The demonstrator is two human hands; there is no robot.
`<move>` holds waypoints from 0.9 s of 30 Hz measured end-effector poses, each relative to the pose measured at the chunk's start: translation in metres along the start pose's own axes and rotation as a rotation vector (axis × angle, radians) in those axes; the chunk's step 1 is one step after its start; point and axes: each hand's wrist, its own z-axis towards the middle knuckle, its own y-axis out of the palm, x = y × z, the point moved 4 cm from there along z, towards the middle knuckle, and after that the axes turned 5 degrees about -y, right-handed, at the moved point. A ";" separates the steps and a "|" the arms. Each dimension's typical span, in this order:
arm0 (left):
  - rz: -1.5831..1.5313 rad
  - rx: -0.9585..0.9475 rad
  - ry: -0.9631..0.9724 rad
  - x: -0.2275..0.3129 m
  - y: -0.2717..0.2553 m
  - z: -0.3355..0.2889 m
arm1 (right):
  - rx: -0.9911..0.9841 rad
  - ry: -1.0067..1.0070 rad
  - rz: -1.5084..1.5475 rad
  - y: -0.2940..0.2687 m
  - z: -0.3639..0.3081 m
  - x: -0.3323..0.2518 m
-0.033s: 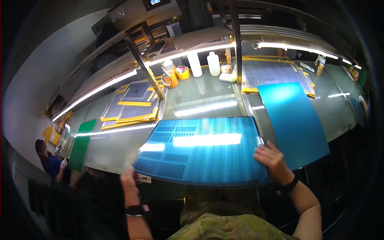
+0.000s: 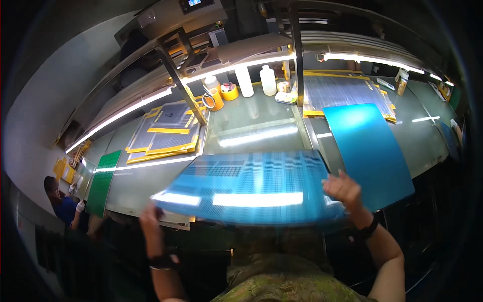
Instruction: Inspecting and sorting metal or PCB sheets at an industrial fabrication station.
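Note:
A blue sheet with fine printed patterns (image 2: 256, 176) lies tilted in front of me, its near edge out past the worktable's front. At the sheet's left corner is my left hand (image 2: 151, 221), blurred by motion, with the fingers closed on that corner. My right hand (image 2: 344, 190) is at the right edge, fingers bent around it; the thumb is partly hidden. Bright lamp reflections cross the sheet. To the right, a plain blue sheet (image 2: 370, 156) rests on the table, touched by neither hand.
Yellow-edged clear films (image 2: 168, 128) are stacked at left, and more films (image 2: 342, 93) at back right. White bottles (image 2: 268, 80) and an orange cup (image 2: 215, 99) stand at the back. A shelf post (image 2: 297, 55) rises behind. Far left are a green sheet (image 2: 103, 183) and another person (image 2: 63, 204).
The patterned sheet has shifted left and changed its tilt, so the lamp reflections sit lower on it. My left hand has moved left; my right hand has turned with its fingers more bent.

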 end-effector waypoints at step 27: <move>1.198 -0.824 0.310 -0.041 0.246 -0.040 | 0.834 1.403 -0.357 -0.143 -0.323 0.153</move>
